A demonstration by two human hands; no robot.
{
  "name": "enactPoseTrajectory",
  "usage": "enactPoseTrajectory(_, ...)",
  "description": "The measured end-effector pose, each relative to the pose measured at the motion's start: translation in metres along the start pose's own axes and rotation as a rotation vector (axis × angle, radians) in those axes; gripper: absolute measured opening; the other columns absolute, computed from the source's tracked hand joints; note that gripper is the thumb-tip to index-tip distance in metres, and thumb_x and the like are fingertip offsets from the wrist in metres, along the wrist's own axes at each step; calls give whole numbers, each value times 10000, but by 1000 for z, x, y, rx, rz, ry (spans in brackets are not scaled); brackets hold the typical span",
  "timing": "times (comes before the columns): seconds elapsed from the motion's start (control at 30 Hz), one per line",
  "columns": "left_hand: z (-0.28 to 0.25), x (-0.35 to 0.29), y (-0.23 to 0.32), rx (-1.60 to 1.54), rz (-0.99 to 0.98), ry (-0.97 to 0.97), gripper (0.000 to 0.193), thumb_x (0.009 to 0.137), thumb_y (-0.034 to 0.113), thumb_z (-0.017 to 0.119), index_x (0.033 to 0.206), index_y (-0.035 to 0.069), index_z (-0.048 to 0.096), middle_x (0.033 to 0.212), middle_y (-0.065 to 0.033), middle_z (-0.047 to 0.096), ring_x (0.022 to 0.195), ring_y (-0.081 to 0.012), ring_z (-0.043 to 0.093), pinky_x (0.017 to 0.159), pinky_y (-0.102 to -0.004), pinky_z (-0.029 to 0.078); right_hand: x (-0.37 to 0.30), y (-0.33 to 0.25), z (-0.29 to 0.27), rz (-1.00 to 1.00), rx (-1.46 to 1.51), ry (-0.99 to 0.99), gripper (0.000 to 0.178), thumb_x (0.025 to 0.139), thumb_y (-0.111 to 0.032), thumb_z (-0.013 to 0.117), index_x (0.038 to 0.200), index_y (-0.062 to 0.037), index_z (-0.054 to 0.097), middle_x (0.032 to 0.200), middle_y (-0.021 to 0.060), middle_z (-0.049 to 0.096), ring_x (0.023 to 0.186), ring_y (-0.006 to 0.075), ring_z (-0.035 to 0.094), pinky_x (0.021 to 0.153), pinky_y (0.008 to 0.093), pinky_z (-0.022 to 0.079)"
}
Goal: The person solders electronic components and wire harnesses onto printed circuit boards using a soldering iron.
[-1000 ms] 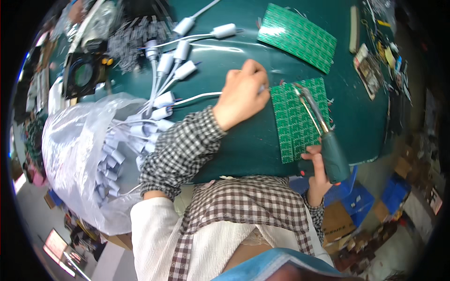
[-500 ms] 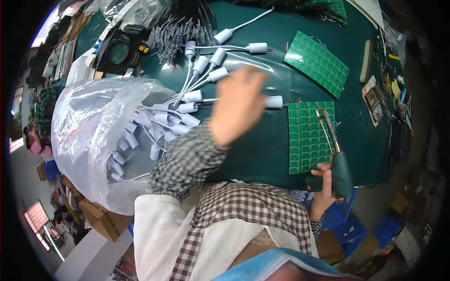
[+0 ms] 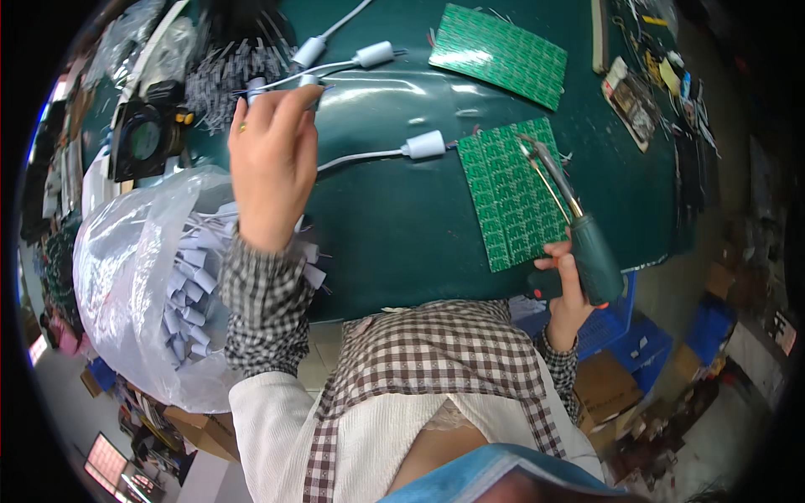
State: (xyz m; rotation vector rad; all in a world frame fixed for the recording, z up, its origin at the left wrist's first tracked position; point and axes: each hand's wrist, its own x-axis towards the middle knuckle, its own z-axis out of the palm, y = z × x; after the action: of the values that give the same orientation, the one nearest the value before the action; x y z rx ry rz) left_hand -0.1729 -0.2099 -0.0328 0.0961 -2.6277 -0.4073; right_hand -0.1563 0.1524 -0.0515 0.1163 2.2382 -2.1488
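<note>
Right hand (image 3: 570, 289): fingers wrapped around the handle of a green soldering gun (image 3: 594, 260), its metal rods reaching forward and left of the hand, tip over the nearer circuit board (image 3: 507, 197). Touching or just above: can't tell from where I stand.

Left hand (image 3: 272, 159): fingers bent, tips at a white socket (image 3: 309, 80) just ahead of them. Grip or mere touch, can't tell; the hand hides much of it.

A loose socket (image 3: 425, 144) lies to the right of the left hand, its pale cable running back toward that hand, thin wire ends pointing right, near the board's edge. Clear plastic bag (image 3: 126, 285) of more sockets left of and nearer the body than the left hand. Second circuit board (image 3: 495, 63) beyond the right hand, farther out.

Handling, my guess: sockets light, hard, smooth, apt to roll; best taken around the barrel. Cable bendy, likely to tug the socket sideways. Wire ends delicate; keep fingers off. Boards thin, stiff, easily slid; hold by the edges. Gun probably the heaviest item, front-heavy; grasp only the handle, as the rods may be hot.
</note>
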Motion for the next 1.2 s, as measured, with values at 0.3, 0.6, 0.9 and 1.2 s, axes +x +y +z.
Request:
enactPoseTrajectory(0.3,71,-36,81,-622,-152,-350,116,870,74,676,978,66,635,1030,-114,579,826,-321,630,713,-418,500,-3,-5,0,2,23,-35,284,936,-11,645,1201,89,619,1044,177,701,813,224,705,725,353,608)
enactPoseTrajectory(0.6,87,-29,87,-256,-12,-128,142,797,93,743,901,68,651,1326,-157,561,1262,-404,498,1033,-507,371,-1,-3,-2,99,-13,-32,330,929,6,647,1246,83,599,1066,188,699,871,230,701,746,361,615)
enactPoseTrajectory(0.9,106,-23,71,-412,-81,-239,110,787,95,726,870,66,660,1423,-184,509,1409,-451,392,1116,-550,324,0,-1,-1,97,-7,-103,315,927,-2,667,1227,81,617,1126,213,686,945,259,698,770,372,619)
enactPoseTrajectory(1.2,108,-22,71,-427,-73,-262,103,778,95,722,844,62,650,1426,-193,505,1405,-457,393,1118,-557,323,-2,-2,0,138,-63,-161,326,905,0,704,1212,72,622,1086,185,697,970,244,699,784,367,610)
